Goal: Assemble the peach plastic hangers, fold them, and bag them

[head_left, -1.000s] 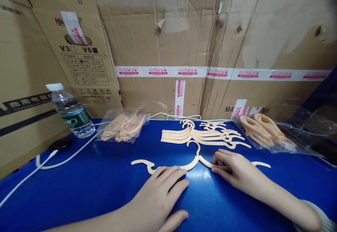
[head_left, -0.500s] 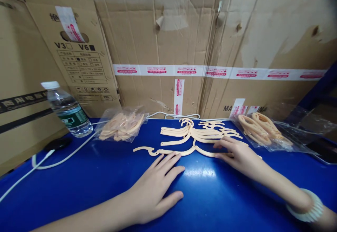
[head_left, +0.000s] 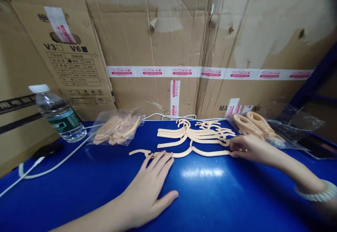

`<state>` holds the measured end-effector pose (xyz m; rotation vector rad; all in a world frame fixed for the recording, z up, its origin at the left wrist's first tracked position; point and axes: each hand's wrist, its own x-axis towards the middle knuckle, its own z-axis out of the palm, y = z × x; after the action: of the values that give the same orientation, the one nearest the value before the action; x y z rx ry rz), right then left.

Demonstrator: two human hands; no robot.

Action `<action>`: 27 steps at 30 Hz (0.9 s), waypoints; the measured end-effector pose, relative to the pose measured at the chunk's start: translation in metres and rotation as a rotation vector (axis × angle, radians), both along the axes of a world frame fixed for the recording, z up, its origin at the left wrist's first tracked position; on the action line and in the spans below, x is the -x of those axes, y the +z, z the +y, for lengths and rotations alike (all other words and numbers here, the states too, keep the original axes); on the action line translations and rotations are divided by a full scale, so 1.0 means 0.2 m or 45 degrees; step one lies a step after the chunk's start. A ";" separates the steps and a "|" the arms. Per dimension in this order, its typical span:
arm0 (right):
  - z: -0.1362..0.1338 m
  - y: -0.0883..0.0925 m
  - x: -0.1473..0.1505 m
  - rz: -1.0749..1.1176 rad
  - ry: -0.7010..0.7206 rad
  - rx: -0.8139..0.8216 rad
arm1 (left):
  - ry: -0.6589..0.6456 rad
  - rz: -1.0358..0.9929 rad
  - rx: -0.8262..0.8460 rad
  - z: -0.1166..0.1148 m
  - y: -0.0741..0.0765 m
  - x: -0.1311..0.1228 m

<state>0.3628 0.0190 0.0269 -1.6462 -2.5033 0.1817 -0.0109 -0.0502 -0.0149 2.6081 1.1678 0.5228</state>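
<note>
A beige folding clothes hanger (head_left: 210,153) lies spread out on the blue table, with its hook turned away from me. My left hand (head_left: 150,184) rests over its left arm, fingers stretched out and thumb apart, fingertips on the plastic. At the far right end, my right hand (head_left: 256,150) pinches the hanger's arm between thumb and fingers, which hide that tip. Right behind it lies a row of similar hangers (head_left: 205,137), overlapping one another. A loose-looking curved end piece (head_left: 139,152) pokes out left of my left fingertips.
Clear plastic bags of beige hanger parts lie left (head_left: 118,128) and right (head_left: 259,126). A water bottle (head_left: 59,114), a black device (head_left: 48,150) and a white cable (head_left: 55,172) are at the left. A phone (head_left: 321,151) lies far right. Cardboard (head_left: 147,42) walls the back.
My right hand has slid rightwards along the hanger's right arm to its outer end. My left hand stays on the left arm, shifted slightly towards its outer end. The view has shifted a little.
</note>
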 end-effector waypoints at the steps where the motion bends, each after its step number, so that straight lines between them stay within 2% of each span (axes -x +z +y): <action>1: 0.00 0.00 0.00 -0.005 0.003 -0.006 | -0.005 0.016 -0.003 0.00 0.00 0.00; 8: 0.02 -0.02 -0.02 -0.047 -0.020 -0.034 | 0.053 0.040 -0.083 -0.02 -0.01 -0.03; 17: 0.02 -0.03 -0.02 0.025 0.009 -0.085 | 0.025 0.112 0.027 -0.01 0.02 -0.02; 27: 0.03 -0.07 -0.01 -0.083 -0.061 -0.154 | 0.082 0.297 -0.092 -0.05 0.02 -0.02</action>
<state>0.3645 0.0253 0.0121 -1.6875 -2.4647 -0.0282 -0.0067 -0.0603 -0.0107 2.7598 1.3288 0.2831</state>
